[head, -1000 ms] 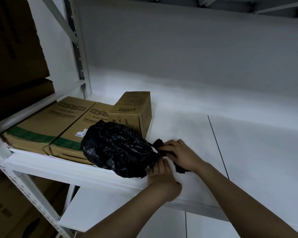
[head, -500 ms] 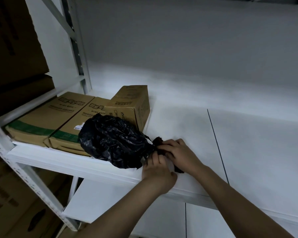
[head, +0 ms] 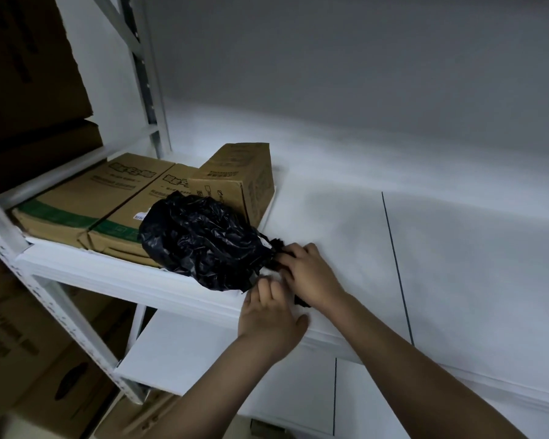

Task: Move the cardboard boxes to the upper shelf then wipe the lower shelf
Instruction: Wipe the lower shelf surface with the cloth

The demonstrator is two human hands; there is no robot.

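Observation:
Two flat cardboard boxes [head: 86,198] with green bands lie side by side at the left end of the white shelf [head: 457,264]. A smaller upright cardboard box [head: 244,175] stands on the right one. In front of them sits a crumpled black plastic bag [head: 203,242]. My right hand [head: 311,277] is at the bag's right end, fingers curled over a dark cloth [head: 300,302] that pokes out there. Just below, my left hand [head: 273,315] has its fingertips curled at the bag's lower edge. A second white shelf [head: 187,353] lies underneath.
A white perforated post [head: 61,312] runs down the left. Large brown cartons [head: 29,74] fill the neighbouring rack, and more [head: 29,359] sit low at the left. A grey wall backs the shelf. A dark seam [head: 396,264] divides the shelf boards.
Both hands stay at the bag's right end with only small finger movements. The bag and boxes have not moved; the view has dipped slightly.

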